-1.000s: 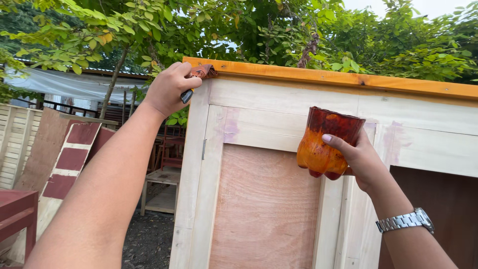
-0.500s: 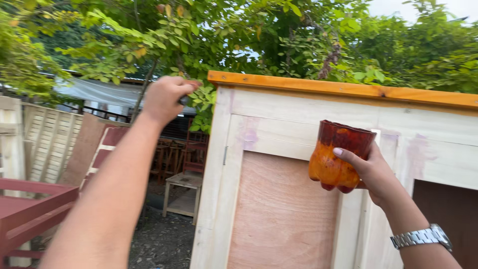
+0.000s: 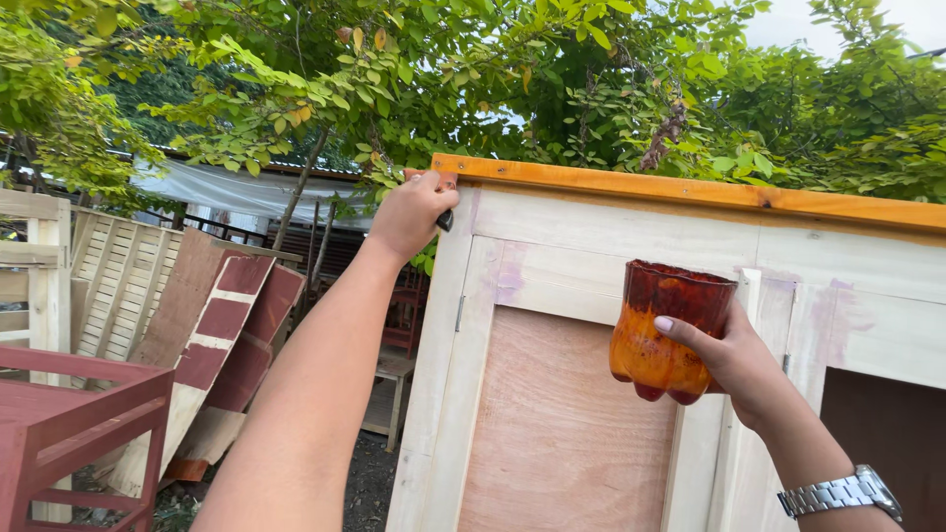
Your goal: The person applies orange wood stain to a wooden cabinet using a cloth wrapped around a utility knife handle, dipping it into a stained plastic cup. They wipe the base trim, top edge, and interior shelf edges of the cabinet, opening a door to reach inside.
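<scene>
My left hand [image 3: 412,212] is raised to the top left corner of a pale wooden cabinet [image 3: 631,325] and grips a paintbrush [image 3: 445,197], whose tip touches the orange-stained top trim [image 3: 690,187]. My right hand [image 3: 739,365], with a metal wristwatch, holds a cut-off plastic bottle bottom [image 3: 668,330] stained red and orange, in front of the cabinet's plywood door panel [image 3: 562,433]. The brush bristles are mostly hidden by my fingers.
A red-painted wooden frame [image 3: 69,414] stands at the lower left. Slatted panels [image 3: 118,286] and red-and-white boards [image 3: 222,335] lean behind it. A small stool [image 3: 389,384] stands past the cabinet's left side. Leafy branches [image 3: 473,79] hang just above the cabinet top.
The view has swung, so the cabinet sits further right in frame. My left hand left the top corner half a second ago and is back on it with the brush; my right hand keeps holding the container.
</scene>
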